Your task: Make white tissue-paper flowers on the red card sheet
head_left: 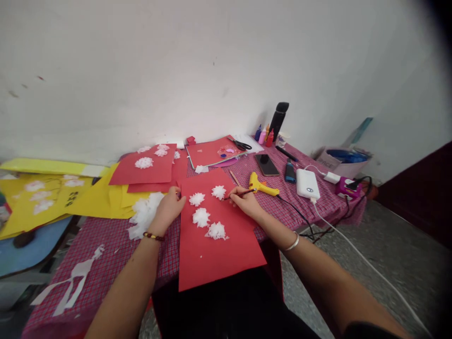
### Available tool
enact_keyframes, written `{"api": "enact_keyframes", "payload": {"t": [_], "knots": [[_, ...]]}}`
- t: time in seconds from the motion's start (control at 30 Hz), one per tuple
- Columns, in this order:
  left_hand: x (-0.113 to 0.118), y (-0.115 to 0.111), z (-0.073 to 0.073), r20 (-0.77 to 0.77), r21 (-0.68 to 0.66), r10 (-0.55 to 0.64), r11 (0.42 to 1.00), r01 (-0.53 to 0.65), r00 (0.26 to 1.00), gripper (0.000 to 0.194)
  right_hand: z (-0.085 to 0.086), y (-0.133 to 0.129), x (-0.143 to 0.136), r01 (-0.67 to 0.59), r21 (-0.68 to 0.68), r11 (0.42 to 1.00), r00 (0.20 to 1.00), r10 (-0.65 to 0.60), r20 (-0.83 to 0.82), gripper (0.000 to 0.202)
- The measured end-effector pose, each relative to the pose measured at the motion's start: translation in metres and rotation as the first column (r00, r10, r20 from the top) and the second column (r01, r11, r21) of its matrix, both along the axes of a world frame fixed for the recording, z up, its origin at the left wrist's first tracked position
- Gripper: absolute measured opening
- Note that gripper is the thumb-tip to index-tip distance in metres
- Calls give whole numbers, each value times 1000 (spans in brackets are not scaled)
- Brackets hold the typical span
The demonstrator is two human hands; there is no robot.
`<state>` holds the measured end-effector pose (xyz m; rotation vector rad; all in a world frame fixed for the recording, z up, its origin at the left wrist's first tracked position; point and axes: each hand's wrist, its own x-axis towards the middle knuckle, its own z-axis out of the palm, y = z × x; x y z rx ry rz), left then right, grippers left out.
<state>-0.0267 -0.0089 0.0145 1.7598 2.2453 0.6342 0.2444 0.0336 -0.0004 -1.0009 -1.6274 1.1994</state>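
Observation:
A large red sheet of paper (221,259) lies in front of me, its near edge reaching past the table's front. Several white crumpled-paper blossoms (201,217) sit on its upper half. My left hand (171,207) grips the sheet's left edge between thumb and fingers. In my right hand (244,200) is a slim dark paintbrush (250,191), pinched between thumb and fingers. Its tip points left, close to the upper right blossom (218,192); whether it touches cannot be made out. White tissue paper (144,214) lies just left of my left hand.
Red sheets with blossoms (148,165) and yellow sheets (106,197) lie leftward. Right of my sheet are a yellow glue gun (263,185), a phone (267,165) and a white power bank (307,183) with cables. Behind are scissors (242,143), a paint-smeared red board (208,153) and paint bottles (270,138).

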Motion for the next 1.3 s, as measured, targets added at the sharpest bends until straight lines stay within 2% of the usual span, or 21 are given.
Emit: {"api": "enact_keyframes", "payload": {"t": [0.07, 0.17, 0.3, 0.7, 0.9, 1.3], "knots": [[-3, 0, 0, -40, 8, 38, 999, -38, 998, 26, -2, 1, 1, 2, 18, 1000, 1000, -2, 9, 7], [-3, -1, 1, -87, -36, -25, 999, 22, 996, 16, -4, 1, 2, -5, 44, 999, 1000, 4, 25, 8], [1, -2, 1, -113, -85, -84, 994, 75, 990, 20, -6, 0, 2, -22, 76, 997, 999, 19, 47, 10], [6, -4, 7, -166, -146, -108, 986, 84, 980, 16, -11, -2, 5, -6, 166, 986, 996, -9, 91, 9], [6, -4, 8, -169, -153, -121, 984, 95, 978, 9, -10, -3, 5, -10, 163, 987, 993, -9, 117, 9], [5, -4, 7, -170, -149, -131, 983, 106, 977, 8, -8, -4, 2, -16, 157, 987, 993, -3, 118, 8]]}}
